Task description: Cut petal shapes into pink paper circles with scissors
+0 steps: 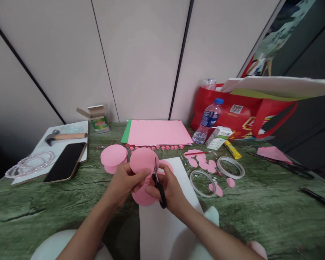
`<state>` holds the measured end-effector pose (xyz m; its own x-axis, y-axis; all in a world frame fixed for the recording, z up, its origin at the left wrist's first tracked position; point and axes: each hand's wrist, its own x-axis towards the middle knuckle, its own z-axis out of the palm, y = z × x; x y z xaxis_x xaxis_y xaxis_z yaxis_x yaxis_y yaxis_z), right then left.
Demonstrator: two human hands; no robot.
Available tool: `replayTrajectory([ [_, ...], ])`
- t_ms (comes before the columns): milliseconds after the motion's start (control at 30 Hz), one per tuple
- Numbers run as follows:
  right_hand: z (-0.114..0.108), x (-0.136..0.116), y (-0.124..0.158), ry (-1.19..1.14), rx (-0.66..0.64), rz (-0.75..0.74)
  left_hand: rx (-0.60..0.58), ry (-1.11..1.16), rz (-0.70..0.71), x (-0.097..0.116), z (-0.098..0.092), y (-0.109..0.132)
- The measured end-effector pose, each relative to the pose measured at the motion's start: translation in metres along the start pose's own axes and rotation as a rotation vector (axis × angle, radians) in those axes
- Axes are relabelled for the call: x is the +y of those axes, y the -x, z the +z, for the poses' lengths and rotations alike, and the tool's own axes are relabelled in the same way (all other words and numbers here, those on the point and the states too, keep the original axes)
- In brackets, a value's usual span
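Between the fingers of my left hand (127,179) is a round pink paper disc (142,160), held up above the table. My right hand (169,187) grips small scissors (159,189) with black handles, their blades pointing up at the disc's right edge. Whether the blades are apart is too small to tell. Behind and below my hands lie more pink paper circles (143,196), partly covered by my fingers. A stack of pink circles (113,155) rests just left of my left hand. Under my hands is a white board (162,227).
Pink sheets (159,131) lie at the back, with small pink rolled pieces in front. To the right are tape rolls (231,168), paper scraps (203,164), a glue stick (233,149), a water bottle (208,121) and a red bag (233,108). A phone (65,162) and hammer (67,136) lie left.
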<state>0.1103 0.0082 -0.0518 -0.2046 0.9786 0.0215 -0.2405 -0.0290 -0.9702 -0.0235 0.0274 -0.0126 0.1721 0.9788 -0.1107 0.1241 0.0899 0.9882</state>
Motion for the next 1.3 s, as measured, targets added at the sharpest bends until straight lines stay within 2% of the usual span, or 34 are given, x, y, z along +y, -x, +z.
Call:
replayTrajectory([
  [533,0.0002,-0.0047,0.002,0.007,0.026,0.031,-0.004,0.082,0.036,0.0002,-0.0025,-0.0022],
  [800,-0.0012,-0.0001,0.0002,0.091,0.056,0.049,0.001,0.077,0.043,0.0015,-0.0035,-0.0014],
  [967,0.0009,-0.0017,0.0015,0.1,0.043,0.059,-0.038,0.145,0.028,0.0039,-0.002,-0.0003],
  [1167,0.0006,-0.0002,0.0016,0.097,0.012,0.055,-0.001,0.054,0.013,0.0022,-0.0013,-0.0008],
  [1300,-0.0005,-0.0003,0.0001,0.009,-0.003,0.004,-0.025,0.023,-0.029,0.0016,0.0001,-0.0001],
])
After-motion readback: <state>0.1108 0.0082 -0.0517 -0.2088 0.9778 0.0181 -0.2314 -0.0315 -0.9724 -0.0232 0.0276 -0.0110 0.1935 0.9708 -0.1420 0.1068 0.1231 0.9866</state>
